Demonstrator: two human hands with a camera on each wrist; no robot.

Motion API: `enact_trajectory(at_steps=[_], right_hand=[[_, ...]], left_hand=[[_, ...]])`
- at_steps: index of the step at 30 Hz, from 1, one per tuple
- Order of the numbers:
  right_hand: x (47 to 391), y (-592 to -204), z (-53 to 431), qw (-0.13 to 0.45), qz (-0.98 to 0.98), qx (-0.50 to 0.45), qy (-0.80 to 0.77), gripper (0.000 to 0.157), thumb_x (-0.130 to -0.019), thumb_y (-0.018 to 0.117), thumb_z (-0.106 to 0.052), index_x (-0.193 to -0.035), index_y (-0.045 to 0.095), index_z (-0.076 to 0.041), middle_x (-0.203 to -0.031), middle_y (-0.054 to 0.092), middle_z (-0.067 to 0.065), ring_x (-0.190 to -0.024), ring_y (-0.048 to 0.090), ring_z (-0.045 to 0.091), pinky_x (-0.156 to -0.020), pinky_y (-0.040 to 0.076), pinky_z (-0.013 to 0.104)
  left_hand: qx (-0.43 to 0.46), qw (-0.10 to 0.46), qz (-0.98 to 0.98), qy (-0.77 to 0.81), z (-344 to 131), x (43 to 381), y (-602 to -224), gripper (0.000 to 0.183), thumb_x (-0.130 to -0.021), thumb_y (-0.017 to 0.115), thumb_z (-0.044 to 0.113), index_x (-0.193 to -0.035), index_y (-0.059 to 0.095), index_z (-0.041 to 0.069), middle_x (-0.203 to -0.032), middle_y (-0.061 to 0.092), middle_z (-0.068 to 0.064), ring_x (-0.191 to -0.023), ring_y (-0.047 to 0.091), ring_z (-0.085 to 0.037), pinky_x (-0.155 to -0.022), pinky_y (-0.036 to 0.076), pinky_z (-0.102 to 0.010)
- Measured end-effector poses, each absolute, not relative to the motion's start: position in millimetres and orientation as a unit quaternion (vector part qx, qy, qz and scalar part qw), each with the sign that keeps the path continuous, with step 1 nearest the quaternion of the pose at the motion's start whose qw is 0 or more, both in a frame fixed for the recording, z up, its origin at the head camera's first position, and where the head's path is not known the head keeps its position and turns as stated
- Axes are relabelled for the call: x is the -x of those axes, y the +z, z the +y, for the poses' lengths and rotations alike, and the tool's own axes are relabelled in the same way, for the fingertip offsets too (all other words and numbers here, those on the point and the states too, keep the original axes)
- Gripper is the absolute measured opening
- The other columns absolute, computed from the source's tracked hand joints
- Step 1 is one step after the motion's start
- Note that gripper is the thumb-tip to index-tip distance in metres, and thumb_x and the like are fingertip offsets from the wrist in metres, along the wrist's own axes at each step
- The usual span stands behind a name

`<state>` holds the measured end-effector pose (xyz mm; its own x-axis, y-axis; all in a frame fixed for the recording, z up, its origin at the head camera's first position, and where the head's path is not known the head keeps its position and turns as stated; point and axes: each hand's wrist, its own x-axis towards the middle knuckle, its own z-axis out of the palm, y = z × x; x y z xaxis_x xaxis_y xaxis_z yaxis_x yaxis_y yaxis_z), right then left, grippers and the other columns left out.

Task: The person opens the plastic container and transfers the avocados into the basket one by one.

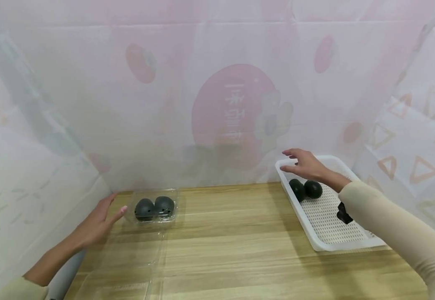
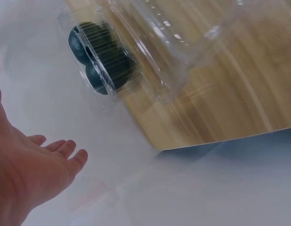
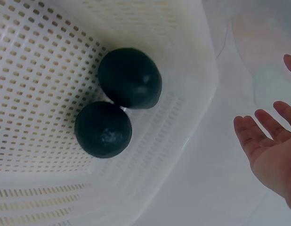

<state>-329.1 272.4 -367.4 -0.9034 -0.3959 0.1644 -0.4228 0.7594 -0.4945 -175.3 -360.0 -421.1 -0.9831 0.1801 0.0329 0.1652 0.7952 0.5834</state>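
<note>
Two dark green avocados [image 3: 130,77] lie side by side in a white perforated basket [image 1: 315,246] at the right. Over the basket's far left part my right hand [image 1: 303,164] hovers with fingers spread, holding nothing. On the left, a clear plastic clamshell box [image 1: 176,200] carries two more dark round avocados [image 2: 108,70] in its far compartment. Its transparent lid [image 1: 127,250] lies folded open toward the near side. My left hand [image 1: 95,223] is beside the box's left edge, thumb and fingers apart and empty.
The wooden table [image 1: 225,233] spans between box and basket. Pale printed sheeting [image 1: 165,104] walls the back and both sides. A small black object [image 1: 344,213] shows beside the right sleeve, over the basket.
</note>
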Motion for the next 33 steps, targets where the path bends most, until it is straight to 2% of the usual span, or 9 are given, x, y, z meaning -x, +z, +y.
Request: enact_trajectory(at_steps=[7,14,26,33], right_hand=[[324.7,-367.1,246.3,0.019,-0.932,-0.241,0.272,0.065,-0.1,0.075,-0.024,-0.15,0.051,0.009,-0.152,0.054,0.03,-0.135,0.056,0.05,-0.109,0.047,0.062],[323.1,-368.0,224.5,0.016,-0.925,-0.264,0.272,0.063,-0.1,0.075,-0.022,-0.151,0.052,0.007,-0.15,0.055,0.03,-0.133,0.057,0.048,-0.107,0.05,0.06],[324.6,-376.7,186.8,-0.006,-0.912,-0.306,0.272,0.062,-0.101,0.073,-0.023,-0.151,0.052,0.006,-0.149,0.057,0.028,-0.129,0.062,0.044,-0.103,0.054,0.056],[322.0,-379.6,163.6,-0.014,-0.906,-0.322,0.274,0.061,-0.1,0.073,-0.022,-0.149,0.053,0.008,-0.143,0.06,0.03,-0.125,0.065,0.044,-0.101,0.056,0.052]], left_hand=[[-0.082,0.027,0.944,0.319,-353.7,190.4,-415.8,0.086,-0.114,0.041,0.047,-0.165,0.002,-0.01,-0.164,0.015,-0.044,-0.146,0.022,-0.067,-0.107,0.026,-0.082],[-0.06,0.046,0.938,0.339,-352.8,198.1,-412.5,0.089,-0.114,0.037,0.052,-0.165,0.001,-0.011,-0.164,0.014,-0.044,-0.148,0.019,-0.066,-0.11,0.023,-0.082],[-0.006,0.122,0.914,0.386,-358.1,212.2,-413.8,0.101,-0.11,0.029,0.067,-0.164,-0.013,-0.007,-0.166,0.004,-0.043,-0.15,0.011,-0.065,-0.114,0.019,-0.08],[0.028,0.162,0.898,0.409,-361.2,218.9,-414.9,0.109,-0.106,0.03,0.074,-0.164,-0.017,-0.006,-0.169,-0.008,-0.039,-0.152,0.0,-0.065,-0.115,0.012,-0.081]])
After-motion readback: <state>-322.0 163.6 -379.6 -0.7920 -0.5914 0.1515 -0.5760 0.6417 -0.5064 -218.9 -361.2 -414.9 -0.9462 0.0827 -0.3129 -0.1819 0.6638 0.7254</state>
